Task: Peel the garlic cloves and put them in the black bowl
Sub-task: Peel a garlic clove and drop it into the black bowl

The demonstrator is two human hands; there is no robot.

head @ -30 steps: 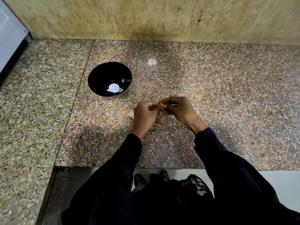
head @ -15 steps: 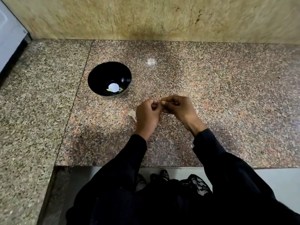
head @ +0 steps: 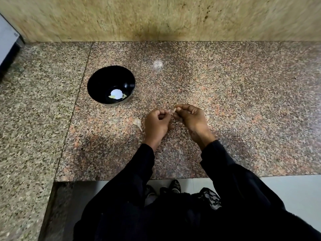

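While both hands have stayed at frame centre, your left hand [head: 157,123] and right hand [head: 190,117] pinch the garlic clove [head: 174,110], peeling unfinished.

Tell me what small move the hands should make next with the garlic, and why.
Probably keep pulling the skin off. Both the left hand and right hand pinch a clove between their fingertips, above the counter, so peeling looks unfinished. Only once it is bare should it go to the bowl, up and to the left. A loose skin lies beside the left hand.
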